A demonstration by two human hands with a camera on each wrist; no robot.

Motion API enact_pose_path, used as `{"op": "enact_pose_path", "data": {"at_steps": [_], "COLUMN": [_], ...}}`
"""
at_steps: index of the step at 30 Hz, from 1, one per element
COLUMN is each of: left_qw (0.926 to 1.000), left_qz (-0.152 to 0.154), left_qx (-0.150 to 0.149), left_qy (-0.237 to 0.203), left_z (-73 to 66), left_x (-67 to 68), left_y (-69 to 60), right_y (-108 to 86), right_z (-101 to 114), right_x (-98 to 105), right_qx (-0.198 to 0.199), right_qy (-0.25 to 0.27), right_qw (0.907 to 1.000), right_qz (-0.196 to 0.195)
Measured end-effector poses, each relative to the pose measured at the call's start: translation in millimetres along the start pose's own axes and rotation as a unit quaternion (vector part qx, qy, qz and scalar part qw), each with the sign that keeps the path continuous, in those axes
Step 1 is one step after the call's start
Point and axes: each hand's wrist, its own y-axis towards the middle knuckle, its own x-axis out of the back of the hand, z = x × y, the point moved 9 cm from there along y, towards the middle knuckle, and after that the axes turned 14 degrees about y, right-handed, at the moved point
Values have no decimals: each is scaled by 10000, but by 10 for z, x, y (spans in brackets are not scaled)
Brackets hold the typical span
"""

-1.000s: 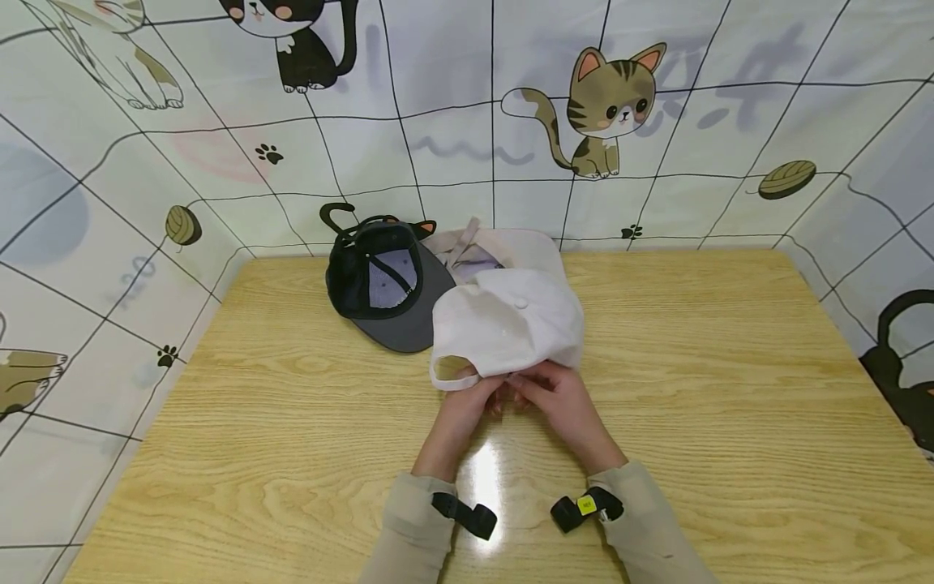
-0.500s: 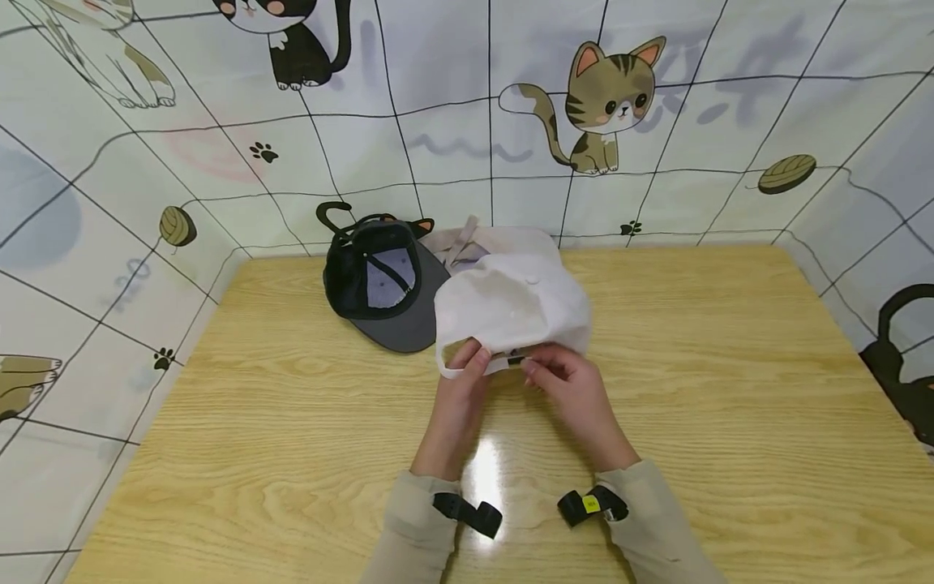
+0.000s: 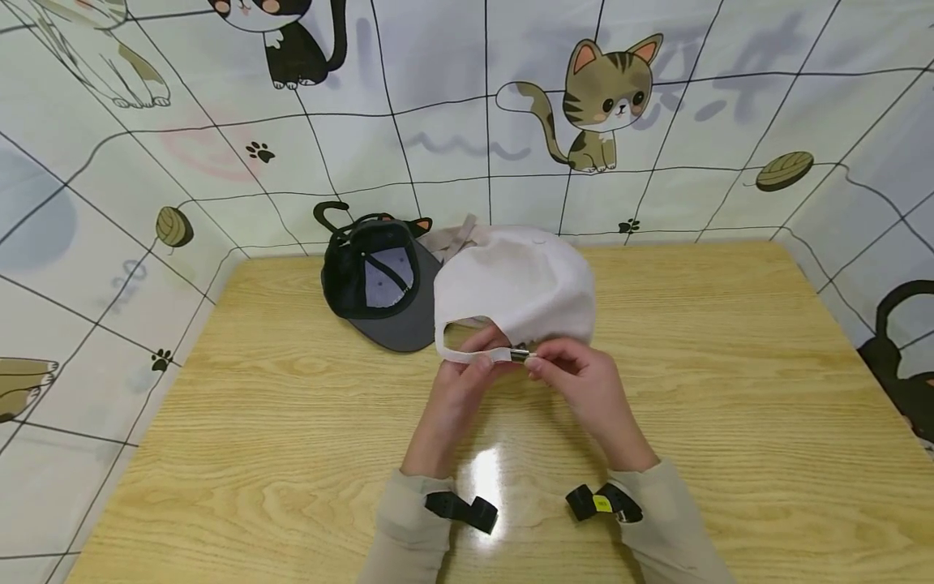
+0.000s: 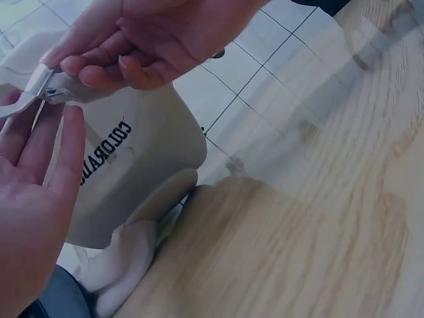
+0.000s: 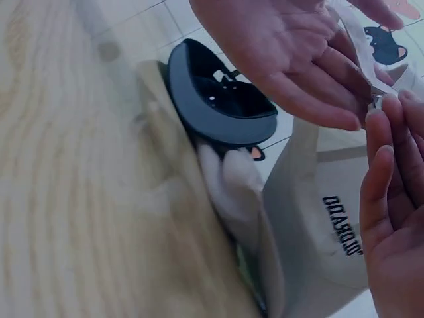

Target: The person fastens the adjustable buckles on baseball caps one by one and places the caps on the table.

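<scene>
A white cap [image 3: 521, 280] is held up with its back opening and strap [image 3: 467, 355] toward the person. My left hand [image 3: 463, 385] holds the strap between thumb and fingers, some fingers behind it. The thumb and fingertips of my right hand [image 3: 580, 381] pinch the strap's end beside a small metal buckle [image 3: 520, 354]. In the left wrist view the left hand [image 4: 33, 212] lies under the strap, across from the right hand [image 4: 159, 40]. Dark lettering [image 5: 342, 226] shows on the cap's front in the right wrist view.
A dark grey cap [image 3: 423, 312] lies upside down at the back left of the wooden table [image 3: 292, 454]. Behind the white cap, a pale beige cap [image 3: 445, 242] is partly hidden. A cat-patterned cloth [image 3: 438, 146] rises behind and at both sides.
The white cap has tilted up, bringing its strap and buckle into view. My left hand has moved from beneath the cap onto the strap; my right hand has shifted slightly right and up.
</scene>
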Motion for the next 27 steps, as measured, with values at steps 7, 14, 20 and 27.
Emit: {"op": "enact_pose_path", "data": {"at_steps": [7, 14, 20, 27], "left_qw": [9771, 9456, 9589, 9683], "left_qz": [-313, -546, -492, -532], "left_qx": [859, 1410, 1334, 1078], "left_qy": [1923, 2881, 2454, 2189], "left_z": [112, 97, -9, -92], "left_x": [-19, -62, -126, -122], "left_y": [8, -17, -3, -6], "right_y": [-53, -44, -47, -125], "right_z": [195, 125, 211, 541], "right_x": [-62, -13, -94, -304], "right_qx": [-128, 155, 920, 1307], "right_qy": [-525, -1024, -1353, -1118], "right_qw": [9985, 9946, 9857, 9802], "right_qz": [-95, -55, 406, 980]}}
